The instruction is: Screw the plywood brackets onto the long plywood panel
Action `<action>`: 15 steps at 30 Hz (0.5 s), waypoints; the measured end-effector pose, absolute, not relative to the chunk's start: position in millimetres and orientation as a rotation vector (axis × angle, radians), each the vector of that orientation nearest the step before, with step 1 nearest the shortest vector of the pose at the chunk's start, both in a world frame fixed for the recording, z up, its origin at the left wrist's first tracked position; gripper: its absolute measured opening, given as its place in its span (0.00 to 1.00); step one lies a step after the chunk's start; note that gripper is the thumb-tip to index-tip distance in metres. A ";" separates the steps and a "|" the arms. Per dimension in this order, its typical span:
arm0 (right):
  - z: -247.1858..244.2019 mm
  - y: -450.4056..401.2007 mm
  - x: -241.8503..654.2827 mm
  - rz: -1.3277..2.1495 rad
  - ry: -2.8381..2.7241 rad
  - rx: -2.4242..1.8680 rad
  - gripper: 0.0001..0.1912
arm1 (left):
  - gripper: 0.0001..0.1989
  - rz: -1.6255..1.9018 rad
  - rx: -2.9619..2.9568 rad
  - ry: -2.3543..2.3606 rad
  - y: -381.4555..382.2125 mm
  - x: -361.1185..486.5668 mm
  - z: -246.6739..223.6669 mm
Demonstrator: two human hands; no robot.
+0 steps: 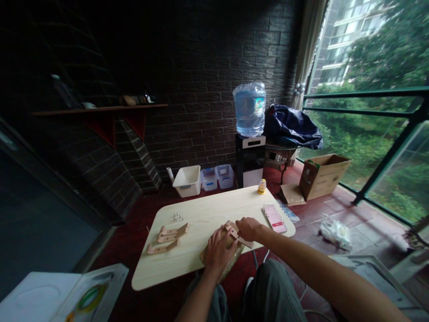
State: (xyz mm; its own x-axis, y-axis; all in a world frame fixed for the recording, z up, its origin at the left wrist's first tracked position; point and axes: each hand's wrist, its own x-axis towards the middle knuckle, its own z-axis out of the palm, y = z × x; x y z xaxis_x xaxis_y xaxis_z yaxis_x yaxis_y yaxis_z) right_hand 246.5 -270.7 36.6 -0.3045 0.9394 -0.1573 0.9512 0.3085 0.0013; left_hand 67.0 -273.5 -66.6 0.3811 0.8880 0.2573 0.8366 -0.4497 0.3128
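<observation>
Near the table's front edge, my left hand (219,248) lies over a light wooden piece (231,241), gripping it with fingers bent around it. The piece has small dark holes and rests on a brown packet or box wrapped in clear film (231,267), partly hidden by the hand. At the piece's right end my right hand (249,229) is closed in a fist. Whatever it holds is hidden. To the left lie curved wooden parts (167,235) with holes, and behind them several small metal pieces (177,217).
On the pale table (201,212) are a pink-screened phone (275,219) and a small yellow-capped bottle (262,187). Beyond stand plastic bins (187,181), a water dispenser (250,156) and a cardboard box (321,176). A white container (97,295) is at lower left.
</observation>
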 end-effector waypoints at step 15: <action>30.2 -268.6 247.3 -0.041 2.471 1.722 0.16 | 0.27 0.583 2.503 1.561 -272.9 65.0 -66.8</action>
State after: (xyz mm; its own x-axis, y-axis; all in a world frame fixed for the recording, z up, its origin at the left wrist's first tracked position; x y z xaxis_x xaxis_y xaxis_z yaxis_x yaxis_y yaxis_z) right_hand 247.3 -268.6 30.2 -0.3405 0.9323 -0.1217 0.9358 0.3486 0.0518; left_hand 65.0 -272.9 -66.8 0.3885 0.8864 0.2516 0.8345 -0.4543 0.3117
